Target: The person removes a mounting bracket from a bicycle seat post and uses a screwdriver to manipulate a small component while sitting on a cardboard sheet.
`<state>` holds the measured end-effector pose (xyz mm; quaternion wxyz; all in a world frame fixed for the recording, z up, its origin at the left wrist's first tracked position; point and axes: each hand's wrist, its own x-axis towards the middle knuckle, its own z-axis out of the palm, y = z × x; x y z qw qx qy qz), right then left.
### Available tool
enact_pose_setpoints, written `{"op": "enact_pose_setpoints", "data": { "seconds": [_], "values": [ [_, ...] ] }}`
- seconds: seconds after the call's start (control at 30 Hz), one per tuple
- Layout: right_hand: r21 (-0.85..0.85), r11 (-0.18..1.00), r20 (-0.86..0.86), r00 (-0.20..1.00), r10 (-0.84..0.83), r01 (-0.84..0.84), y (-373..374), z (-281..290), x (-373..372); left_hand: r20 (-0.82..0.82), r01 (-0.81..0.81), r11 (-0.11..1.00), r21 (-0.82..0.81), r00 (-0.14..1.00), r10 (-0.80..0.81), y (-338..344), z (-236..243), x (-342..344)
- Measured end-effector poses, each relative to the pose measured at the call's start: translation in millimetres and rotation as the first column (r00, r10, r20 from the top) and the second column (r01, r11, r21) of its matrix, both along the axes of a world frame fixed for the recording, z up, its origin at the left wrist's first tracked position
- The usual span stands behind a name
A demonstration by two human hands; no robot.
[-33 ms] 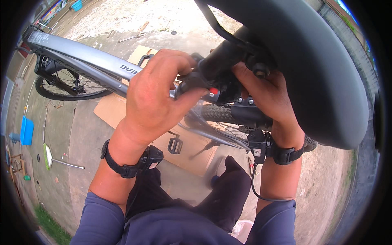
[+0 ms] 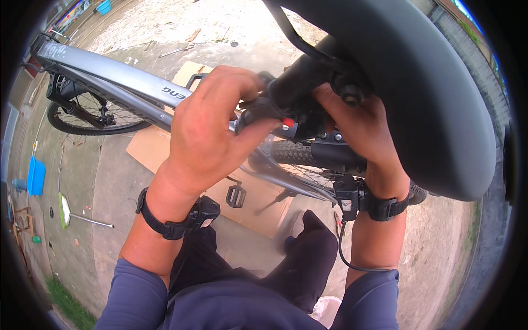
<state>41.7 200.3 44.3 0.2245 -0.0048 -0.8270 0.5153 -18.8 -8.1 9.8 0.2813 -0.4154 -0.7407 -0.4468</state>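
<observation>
black seatpost (image 2: 300,76) slants up-r twd saddle (image 2: 440,104), l hand (image 2: 206,124) clasping it, r hand (image 2: 360,124) grip unclear.

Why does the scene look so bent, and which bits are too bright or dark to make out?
In the head view, the wide fisheye lens curves straight edges toward the rim, like the grey wall; also in the head view, the pale ground beyond the bicycle looks washed out, while dark shadow under the black saddle hides detail near the right hand.
</observation>
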Motion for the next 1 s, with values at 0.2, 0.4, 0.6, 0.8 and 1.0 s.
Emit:
{"op": "enact_pose_setpoints", "data": {
  "seconds": [0.2, 0.4, 0.6, 0.8, 1.0],
  "values": [
    [0.115, 0.959, 0.088, 0.964, 0.251, -0.260, 30.6, 18.0, 0.9, 0.019, 0.022, 1.000, -0.007, 1.000, -0.022, -1.1, 2.9, -1.5],
    [-0.012, 0.981, -0.136, 0.972, 0.190, -0.194, 14.5, 0.8, -6.2, 0.031, 0.013, 0.999, -0.033, 0.999, -0.012, -1.7, 5.4, -1.9],
    [0.137, 0.961, -0.093, 0.963, 0.254, -0.240, 21.4, 2.5, -8.1, 0.034, 0.006, 0.999, -0.035, 0.999, -0.005, -1.7, 6.2, -2.4],
    [0.097, 0.941, -0.071, 0.940, 0.332, -0.325, 10.4, 16.5, -19.5, 0.029, 0.020, 0.999, -0.035, 0.999, -0.019, -2.2, 7.0, -4.2],
    [0.049, 0.923, -0.084, 0.919, 0.384, -0.381, -5.4, 18.4, -29.7, 0.037, 0.027, 0.999, -0.030, 0.999, -0.026, -1.0, 6.6, -3.2]
  ]
}}
